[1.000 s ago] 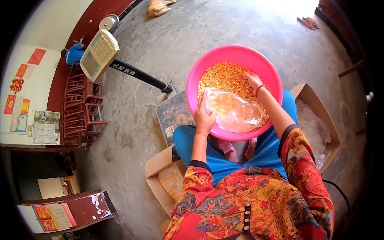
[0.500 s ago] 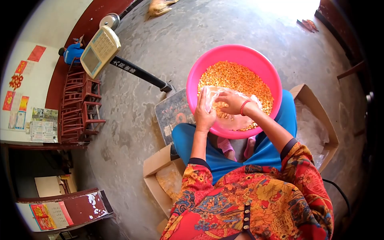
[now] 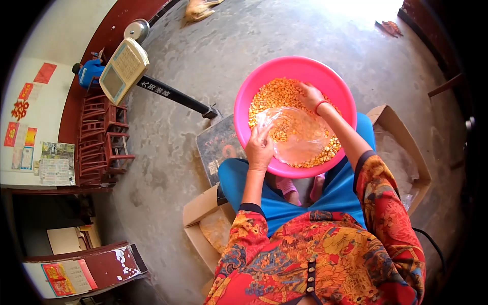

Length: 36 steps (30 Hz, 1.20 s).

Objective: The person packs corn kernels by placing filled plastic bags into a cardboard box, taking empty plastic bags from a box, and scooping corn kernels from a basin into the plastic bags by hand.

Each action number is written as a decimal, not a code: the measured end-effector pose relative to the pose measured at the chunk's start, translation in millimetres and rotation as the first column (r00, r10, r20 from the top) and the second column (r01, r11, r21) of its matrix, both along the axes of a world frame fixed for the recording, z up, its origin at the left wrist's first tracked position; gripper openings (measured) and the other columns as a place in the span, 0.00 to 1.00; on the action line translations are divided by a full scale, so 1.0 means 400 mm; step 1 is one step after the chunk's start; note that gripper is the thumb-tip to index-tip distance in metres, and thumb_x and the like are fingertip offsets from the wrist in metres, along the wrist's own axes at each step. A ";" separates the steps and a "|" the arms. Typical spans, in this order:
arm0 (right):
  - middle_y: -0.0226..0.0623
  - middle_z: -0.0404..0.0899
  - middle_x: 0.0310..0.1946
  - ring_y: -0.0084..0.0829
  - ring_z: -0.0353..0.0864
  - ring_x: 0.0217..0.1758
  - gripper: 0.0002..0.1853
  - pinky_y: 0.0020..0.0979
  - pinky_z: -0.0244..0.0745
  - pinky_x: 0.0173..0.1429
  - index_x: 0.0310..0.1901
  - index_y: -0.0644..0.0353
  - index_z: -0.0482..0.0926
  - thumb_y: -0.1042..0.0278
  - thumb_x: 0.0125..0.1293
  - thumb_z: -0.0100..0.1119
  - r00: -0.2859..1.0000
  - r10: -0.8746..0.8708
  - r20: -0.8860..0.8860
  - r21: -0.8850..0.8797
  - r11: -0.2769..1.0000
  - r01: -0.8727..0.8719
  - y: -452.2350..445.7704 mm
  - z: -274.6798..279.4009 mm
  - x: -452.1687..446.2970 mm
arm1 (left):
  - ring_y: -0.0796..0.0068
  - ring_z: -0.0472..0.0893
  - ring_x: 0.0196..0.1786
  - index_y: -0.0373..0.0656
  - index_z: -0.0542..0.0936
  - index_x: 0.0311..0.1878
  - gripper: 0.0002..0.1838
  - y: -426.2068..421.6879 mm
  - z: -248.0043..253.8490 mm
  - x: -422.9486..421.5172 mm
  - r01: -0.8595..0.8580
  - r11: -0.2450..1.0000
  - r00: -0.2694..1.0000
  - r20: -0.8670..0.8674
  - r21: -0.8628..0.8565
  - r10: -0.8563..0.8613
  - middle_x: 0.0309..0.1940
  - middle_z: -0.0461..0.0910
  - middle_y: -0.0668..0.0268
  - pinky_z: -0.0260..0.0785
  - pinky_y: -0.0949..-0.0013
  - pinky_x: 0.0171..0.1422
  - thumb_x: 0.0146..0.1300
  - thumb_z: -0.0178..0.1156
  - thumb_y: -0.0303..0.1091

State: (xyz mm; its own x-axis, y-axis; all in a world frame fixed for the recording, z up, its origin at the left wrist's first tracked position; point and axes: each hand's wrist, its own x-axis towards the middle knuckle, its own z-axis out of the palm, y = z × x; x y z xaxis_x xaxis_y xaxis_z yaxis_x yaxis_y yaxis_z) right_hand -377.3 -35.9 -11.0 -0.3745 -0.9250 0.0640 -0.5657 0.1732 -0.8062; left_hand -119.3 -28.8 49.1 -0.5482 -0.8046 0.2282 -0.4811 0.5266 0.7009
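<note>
A pink basin (image 3: 346, 101) stands in front of me, with orange-yellow corn kernels (image 3: 272, 94) inside. My left hand (image 3: 260, 148) is closed on the edge of a clear plastic bag (image 3: 300, 145) at the basin's left side. The bag spreads over the kernels, with some showing through it or lying in it. Beyond the bag, my right hand (image 3: 312, 96) reaches down into the kernels at the far side. Its fingers are stretched out and loosely bent, with the tips partly hidden among the kernels. A red band circles that wrist.
A platform scale (image 3: 211, 147) with a display (image 3: 122, 71) on a black post stands left of the basin. Open cardboard boxes (image 3: 201, 206) flank my legs, the right one holding clear plastic. Red stools (image 3: 104, 137) and a person in blue (image 3: 90, 71) are farther left; an animal (image 3: 200, 9) lies ahead.
My right hand has moved from the bag's mouth to the kernels at the far side. The bag now lies flatter and wider, with my left hand still gripping its edge.
</note>
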 end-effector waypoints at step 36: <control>0.41 0.74 0.52 0.40 0.67 0.60 0.21 0.40 0.61 0.63 0.50 0.48 0.77 0.64 0.52 0.56 0.714 0.621 -0.325 0.314 0.783 -0.537 0.107 0.190 0.212 | 0.53 0.68 0.60 0.34 0.61 0.62 0.37 0.001 0.035 -0.009 -0.043 0.988 0.999 0.001 -0.149 0.043 0.57 0.68 0.50 0.62 0.62 0.63 0.41 0.49 0.20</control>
